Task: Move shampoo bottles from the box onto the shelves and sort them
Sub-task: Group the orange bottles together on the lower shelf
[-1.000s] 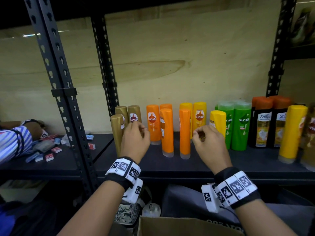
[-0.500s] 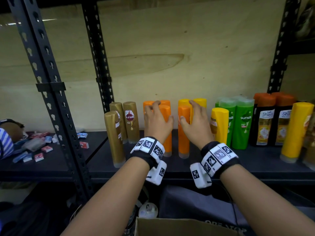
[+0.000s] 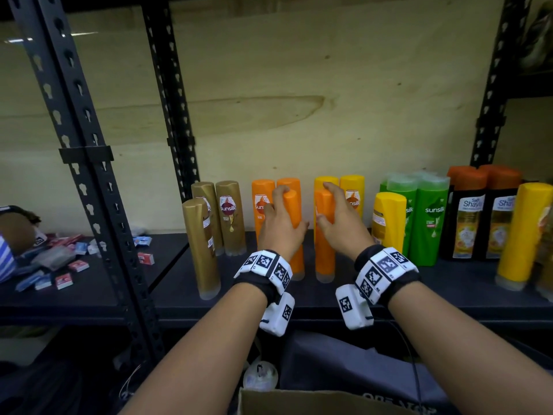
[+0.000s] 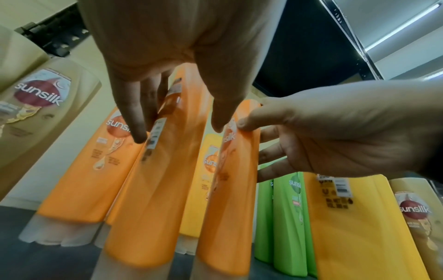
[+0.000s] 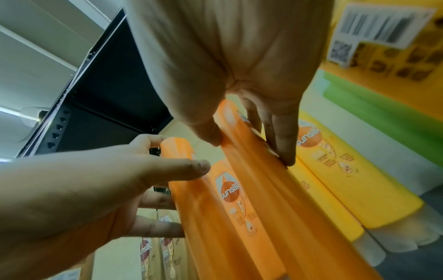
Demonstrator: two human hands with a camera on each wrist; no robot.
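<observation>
At center frame, left hand [image 3: 279, 224] and right hand [image 3: 339, 221] each grip 1 orange bottle [image 3: 294, 232], probably to line them up by color.

Two orange shampoo bottles [image 3: 294, 232] [image 3: 324, 235] stand upright, cap down, at the middle of my view on the dark shelf [image 3: 419, 292], each with one of my hands wrapped around it. Gold bottles [image 3: 202, 247] stand left of them, yellow, green and black ones right; the box [image 3: 299, 402] sits at bottom centre.
</observation>
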